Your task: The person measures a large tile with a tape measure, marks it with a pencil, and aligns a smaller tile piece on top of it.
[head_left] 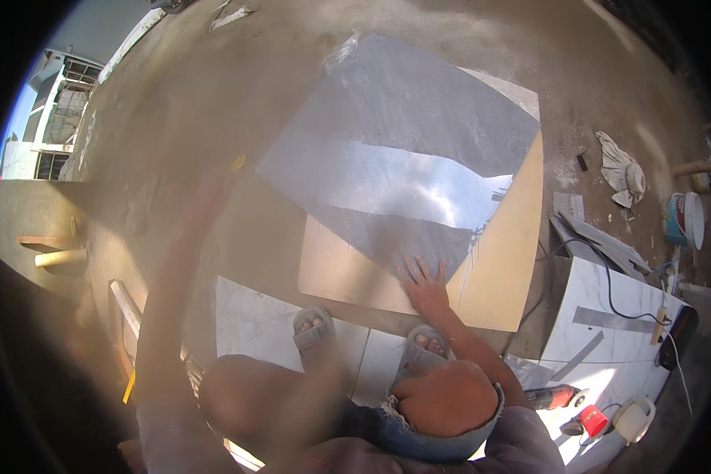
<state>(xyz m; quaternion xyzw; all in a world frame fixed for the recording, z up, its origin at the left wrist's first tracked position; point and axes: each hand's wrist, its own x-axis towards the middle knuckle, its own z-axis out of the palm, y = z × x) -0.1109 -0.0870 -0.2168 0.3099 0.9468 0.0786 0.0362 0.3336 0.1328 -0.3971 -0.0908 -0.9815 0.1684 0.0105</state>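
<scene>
One big grey tile (419, 103), right hand (425, 286) spread flat on it
It's lying askew over a beige sheet (509, 265) on the floor (284, 39), dusty matte with a mirror-bright band. Left hand (220, 180) is too blurred to tell if it's gripping. Probably heavy, stiff, slick and brittle, so I'd take hold at opposite edges.

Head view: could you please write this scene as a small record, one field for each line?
Left hand: blurred, near a small yellow item; grip unclear
Right hand: fingers spread on near corner of grey panel
Below grey panel: tan panel, partly visible
Lower right: red power tool, red cup
</scene>
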